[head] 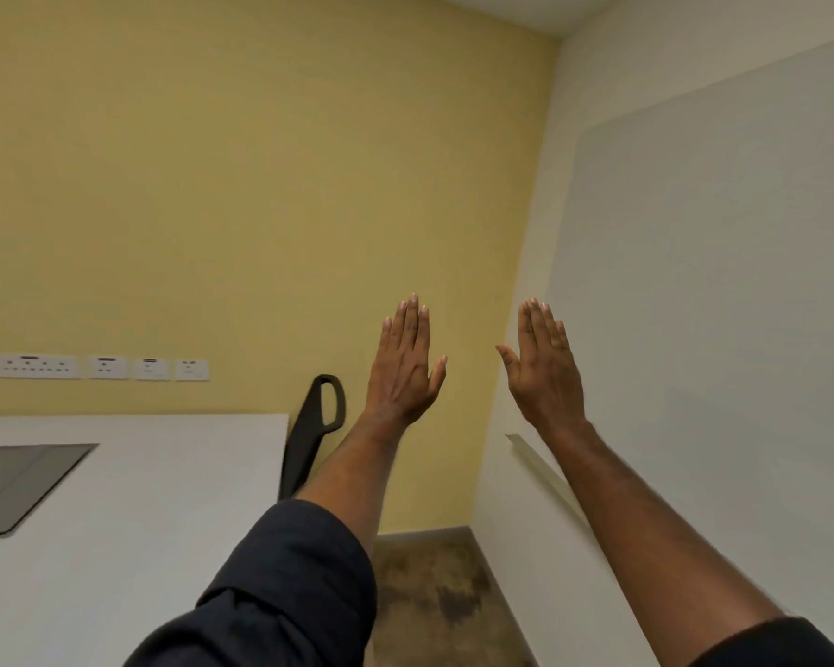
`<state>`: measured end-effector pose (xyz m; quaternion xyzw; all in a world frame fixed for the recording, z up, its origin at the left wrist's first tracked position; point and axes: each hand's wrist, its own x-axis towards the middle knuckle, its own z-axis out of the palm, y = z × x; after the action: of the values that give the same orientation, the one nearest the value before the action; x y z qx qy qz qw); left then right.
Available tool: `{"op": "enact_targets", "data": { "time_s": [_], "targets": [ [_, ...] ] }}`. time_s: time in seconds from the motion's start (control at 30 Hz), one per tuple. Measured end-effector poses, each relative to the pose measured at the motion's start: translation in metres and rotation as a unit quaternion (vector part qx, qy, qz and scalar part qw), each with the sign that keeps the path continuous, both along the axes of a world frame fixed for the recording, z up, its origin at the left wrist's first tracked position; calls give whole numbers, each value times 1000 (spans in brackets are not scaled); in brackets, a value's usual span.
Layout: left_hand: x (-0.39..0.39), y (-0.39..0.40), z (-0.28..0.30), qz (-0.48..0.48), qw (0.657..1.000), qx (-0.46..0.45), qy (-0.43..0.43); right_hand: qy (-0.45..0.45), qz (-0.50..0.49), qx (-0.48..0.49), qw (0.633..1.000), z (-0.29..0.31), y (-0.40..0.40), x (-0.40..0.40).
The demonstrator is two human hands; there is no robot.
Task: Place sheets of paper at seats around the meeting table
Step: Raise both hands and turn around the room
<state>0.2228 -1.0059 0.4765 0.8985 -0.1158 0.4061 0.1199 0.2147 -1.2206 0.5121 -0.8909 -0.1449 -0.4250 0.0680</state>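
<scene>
You are holding your left hand [405,365] and right hand [545,368] up flat, released and empty, perhaps signalling; no paper is showing on the desk [164,498].

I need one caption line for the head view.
Both hands, left and right, raised open and empty beside the white table.

The meeting table [131,498] runs off the left edge — chair [316,426] half hidden behind it.
</scene>
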Motion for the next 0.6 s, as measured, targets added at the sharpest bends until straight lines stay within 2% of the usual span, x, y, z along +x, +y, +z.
{"op": "enact_targets", "data": {
  "time_s": [0.03, 0.1, 0.37, 0.6],
  "targets": [
    [3, 3, 2, 1, 1000, -11, -2, -10, 3, -2, 1000, 3, 0, 3],
    [53, 32, 1, 42, 999, -16, 5, -2, 38, 10, 999, 8, 26, 68],
    [165, 111, -19, 134, 991, -19, 23, -9, 148, -1, 989, -5, 116, 221],
    [243, 208, -42, 257, 966, -13, 36, 9, 300, -1, 954, -29, 236, 355]
  ]
}}
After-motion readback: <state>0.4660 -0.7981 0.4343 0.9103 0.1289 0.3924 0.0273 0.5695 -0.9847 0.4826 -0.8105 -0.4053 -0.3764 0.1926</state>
